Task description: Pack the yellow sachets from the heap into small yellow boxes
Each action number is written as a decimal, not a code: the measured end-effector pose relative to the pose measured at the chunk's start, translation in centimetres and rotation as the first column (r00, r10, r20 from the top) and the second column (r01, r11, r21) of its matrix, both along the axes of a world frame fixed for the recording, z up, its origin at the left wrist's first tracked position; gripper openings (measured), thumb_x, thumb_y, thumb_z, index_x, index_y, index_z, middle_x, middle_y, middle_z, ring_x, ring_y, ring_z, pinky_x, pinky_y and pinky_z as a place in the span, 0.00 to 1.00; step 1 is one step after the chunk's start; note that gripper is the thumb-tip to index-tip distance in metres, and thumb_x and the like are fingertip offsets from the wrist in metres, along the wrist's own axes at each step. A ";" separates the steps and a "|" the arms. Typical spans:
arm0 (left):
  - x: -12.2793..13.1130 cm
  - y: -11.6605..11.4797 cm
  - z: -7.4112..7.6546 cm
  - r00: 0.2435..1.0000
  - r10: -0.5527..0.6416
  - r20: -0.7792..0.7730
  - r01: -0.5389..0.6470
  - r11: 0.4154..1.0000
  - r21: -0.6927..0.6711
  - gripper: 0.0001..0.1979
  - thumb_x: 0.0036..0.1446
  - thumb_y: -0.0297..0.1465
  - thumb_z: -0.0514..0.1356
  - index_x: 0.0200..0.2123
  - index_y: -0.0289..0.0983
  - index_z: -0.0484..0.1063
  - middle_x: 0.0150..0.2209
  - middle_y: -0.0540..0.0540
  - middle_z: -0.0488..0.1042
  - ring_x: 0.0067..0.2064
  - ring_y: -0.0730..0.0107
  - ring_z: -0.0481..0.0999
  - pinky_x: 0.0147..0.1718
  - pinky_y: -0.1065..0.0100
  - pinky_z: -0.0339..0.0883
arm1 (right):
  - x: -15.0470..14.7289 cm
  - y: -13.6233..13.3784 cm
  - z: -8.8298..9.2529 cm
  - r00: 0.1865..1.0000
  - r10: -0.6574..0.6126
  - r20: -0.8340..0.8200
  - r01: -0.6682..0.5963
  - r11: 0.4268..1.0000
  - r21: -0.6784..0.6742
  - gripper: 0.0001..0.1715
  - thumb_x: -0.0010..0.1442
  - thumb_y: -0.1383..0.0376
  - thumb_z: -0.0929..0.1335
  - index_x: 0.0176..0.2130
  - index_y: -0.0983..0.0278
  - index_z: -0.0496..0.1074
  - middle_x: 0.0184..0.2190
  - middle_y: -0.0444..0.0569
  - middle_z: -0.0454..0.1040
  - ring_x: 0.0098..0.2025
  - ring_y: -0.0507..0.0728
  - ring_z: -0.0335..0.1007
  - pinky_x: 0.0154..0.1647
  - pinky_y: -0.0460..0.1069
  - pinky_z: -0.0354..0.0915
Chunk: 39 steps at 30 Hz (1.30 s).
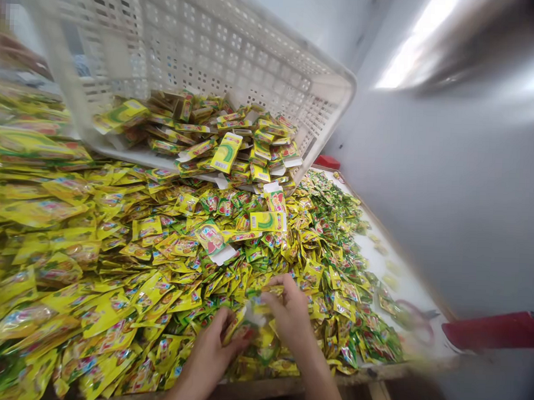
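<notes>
We see a grey wall (448, 190) on the right and a worktop (405, 282) almost buried under a heap of small yellow and green sachets (114, 258). A white plastic crate (203, 44) lies tipped on its side at the back of the heap, with flat yellow cartons (227, 152) spilling out of its mouth onto the sachets. One carton (268, 221) lies loose just below the crate. Near the front edge, our left hand (211, 354) and right hand (291, 313) meet over the pile. Both have the fingers curled, pinching a small bunch of sachets (255, 317) between them; the bunch is blurred, so we cannot tell how many. It sits right on top of the heap, between the two hands. Scissors with red handles (414, 321) lie on the bare strip of worktop to the right, and a red tray (494, 331) sits beside them at the edge. A small red thing (327, 162) lies at the far corner by the crate.
</notes>
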<state>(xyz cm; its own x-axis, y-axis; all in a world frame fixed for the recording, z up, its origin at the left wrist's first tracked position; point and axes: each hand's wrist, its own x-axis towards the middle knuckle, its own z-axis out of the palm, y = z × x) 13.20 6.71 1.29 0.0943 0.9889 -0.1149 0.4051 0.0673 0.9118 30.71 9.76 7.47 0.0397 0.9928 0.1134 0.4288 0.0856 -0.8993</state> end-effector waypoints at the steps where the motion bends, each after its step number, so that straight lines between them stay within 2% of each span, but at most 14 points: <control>1: -0.1 0.2 0.3 0.997 -0.007 0.083 0.009 1.000 -0.017 0.12 0.48 0.37 0.66 0.34 0.39 0.68 0.31 0.51 0.76 0.36 0.58 0.76 0.35 0.66 0.66 | -0.3 -0.2 -0.4 0.999 -0.011 -0.043 0.012 1.000 0.015 0.09 0.56 0.67 0.70 0.39 0.60 0.69 0.28 0.41 0.71 0.26 0.53 0.63 0.27 0.45 0.59; 5: -0.6 0.4 0.9 0.929 -0.016 0.371 0.080 0.984 -0.157 0.19 0.55 0.42 0.62 0.46 0.37 0.72 0.44 0.46 0.80 0.47 0.56 0.76 0.47 0.63 0.66 | -1.0 -0.7 -2.2 0.994 -0.008 -0.106 0.014 0.998 0.059 0.10 0.56 0.67 0.70 0.41 0.61 0.71 0.35 0.45 0.74 0.35 0.55 0.69 0.35 0.46 0.63; 8: -0.8 0.3 1.0 0.910 -0.043 0.413 0.129 0.975 -0.181 0.20 0.58 0.43 0.59 0.49 0.38 0.72 0.47 0.45 0.79 0.50 0.56 0.75 0.48 0.64 0.66 | -1.0 -1.0 -3.4 0.988 -0.097 -0.119 0.105 0.992 0.067 0.10 0.60 0.63 0.68 0.44 0.61 0.69 0.33 0.45 0.74 0.33 0.55 0.70 0.36 0.47 0.65; 11: -0.9 0.3 0.7 0.926 -0.076 0.370 0.138 0.980 -0.145 0.19 0.60 0.44 0.57 0.48 0.38 0.73 0.43 0.46 0.80 0.46 0.57 0.76 0.46 0.65 0.67 | -1.1 -1.3 -4.0 0.991 -0.114 -0.068 0.123 0.984 0.133 0.09 0.61 0.63 0.67 0.43 0.61 0.69 0.35 0.47 0.74 0.36 0.56 0.71 0.39 0.49 0.66; 14: -1.0 0.4 0.3 0.966 -0.072 0.248 0.091 0.993 -0.068 0.18 0.61 0.45 0.56 0.41 0.37 0.75 0.36 0.47 0.79 0.41 0.58 0.75 0.41 0.66 0.67 | -1.2 -1.5 -4.0 1.000 -0.010 -0.001 0.010 0.984 0.180 0.11 0.59 0.67 0.68 0.44 0.61 0.71 0.39 0.48 0.75 0.42 0.58 0.71 0.45 0.49 0.65; 19: -0.6 -0.2 -0.3 0.991 -0.128 0.033 0.127 0.991 0.040 0.15 0.62 0.44 0.54 0.34 0.39 0.72 0.31 0.49 0.74 0.35 0.63 0.73 0.36 0.69 0.64 | -0.4 -1.2 -3.5 0.993 0.111 -0.031 -0.112 0.993 -0.033 0.10 0.54 0.71 0.68 0.37 0.60 0.74 0.32 0.42 0.75 0.33 0.55 0.72 0.33 0.46 0.64; 22: -0.1 -0.7 -0.5 0.993 -0.110 -0.047 0.113 0.991 0.073 0.15 0.62 0.44 0.54 0.32 0.40 0.70 0.28 0.51 0.72 0.32 0.64 0.72 0.32 0.70 0.63 | 0.3 -1.0 -2.7 0.977 0.210 0.046 -0.210 0.978 -0.023 0.13 0.49 0.76 0.68 0.32 0.60 0.76 0.33 0.43 0.75 0.38 0.55 0.72 0.39 0.46 0.65; 24: 0.1 -1.0 -0.7 0.993 -0.111 -0.050 0.114 0.990 0.079 0.14 0.63 0.44 0.53 0.34 0.40 0.70 0.29 0.50 0.73 0.33 0.64 0.73 0.33 0.69 0.64 | 0.4 -1.0 -1.9 0.943 0.308 0.124 -0.309 0.951 -0.012 0.16 0.48 0.78 0.67 0.32 0.60 0.77 0.34 0.44 0.74 0.40 0.56 0.72 0.42 0.47 0.65; 26: -0.1 -1.2 -1.1 0.992 -0.123 0.005 0.123 0.990 0.070 0.14 0.62 0.43 0.54 0.40 0.40 0.71 0.35 0.48 0.77 0.38 0.61 0.76 0.38 0.67 0.67 | 0.4 -1.0 -1.1 0.921 0.359 0.154 -0.363 0.932 -0.005 0.21 0.50 0.80 0.66 0.38 0.59 0.76 0.39 0.46 0.74 0.44 0.56 0.71 0.45 0.48 0.65; 28: -0.4 -1.3 -1.7 0.990 -0.093 0.109 0.091 0.995 0.028 0.17 0.60 0.42 0.58 0.49 0.40 0.70 0.46 0.44 0.77 0.49 0.56 0.75 0.47 0.63 0.68 | 0.1 -1.0 -0.7 0.943 0.316 0.106 -0.318 0.948 -0.001 0.25 0.51 0.79 0.67 0.45 0.58 0.74 0.41 0.46 0.75 0.44 0.56 0.71 0.43 0.48 0.65; 31: -0.9 -1.4 -2.4 0.965 0.031 0.260 -0.010 0.997 -0.082 0.30 0.51 0.41 0.66 0.56 0.39 0.66 0.58 0.42 0.71 0.61 0.52 0.67 0.58 0.57 0.62 | -0.4 -0.8 -0.7 0.980 0.197 0.027 -0.198 0.980 0.020 0.16 0.52 0.75 0.72 0.40 0.59 0.75 0.33 0.43 0.76 0.36 0.55 0.72 0.35 0.46 0.65; 34: -1.0 -1.5 -2.3 0.940 0.054 0.336 -0.009 0.991 -0.136 0.30 0.47 0.39 0.68 0.54 0.39 0.69 0.55 0.43 0.75 0.58 0.51 0.71 0.57 0.56 0.64 | -0.9 -0.9 -1.2 0.979 0.199 0.047 -0.203 0.970 0.132 0.09 0.51 0.73 0.75 0.31 0.59 0.77 0.32 0.44 0.74 0.38 0.56 0.70 0.40 0.49 0.65; 37: -0.9 -1.6 -1.5 0.936 0.013 0.351 0.027 0.994 -0.109 0.27 0.44 0.37 0.70 0.50 0.39 0.74 0.50 0.44 0.79 0.54 0.50 0.74 0.54 0.56 0.68 | -1.4 -1.8 -1.9 0.969 0.233 0.078 -0.244 0.951 0.190 0.08 0.51 0.72 0.75 0.29 0.58 0.78 0.39 0.47 0.74 0.46 0.58 0.67 0.48 0.53 0.63; 39: -1.0 -1.6 -1.2 0.937 -0.004 0.349 0.040 0.995 -0.094 0.25 0.43 0.34 0.71 0.48 0.39 0.76 0.49 0.44 0.79 0.52 0.50 0.76 0.53 0.57 0.68 | -1.7 -2.6 -2.4 0.966 0.255 0.047 -0.259 0.948 0.183 0.08 0.52 0.72 0.74 0.30 0.58 0.78 0.42 0.47 0.73 0.48 0.59 0.66 0.50 0.53 0.63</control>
<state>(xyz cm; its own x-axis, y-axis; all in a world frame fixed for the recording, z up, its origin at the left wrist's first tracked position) 12.19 5.07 0.13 0.1673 0.9717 -0.1671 0.0665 0.1580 0.9852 29.03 7.13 5.11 -0.2190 0.9301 0.2950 0.3903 0.3606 -0.8471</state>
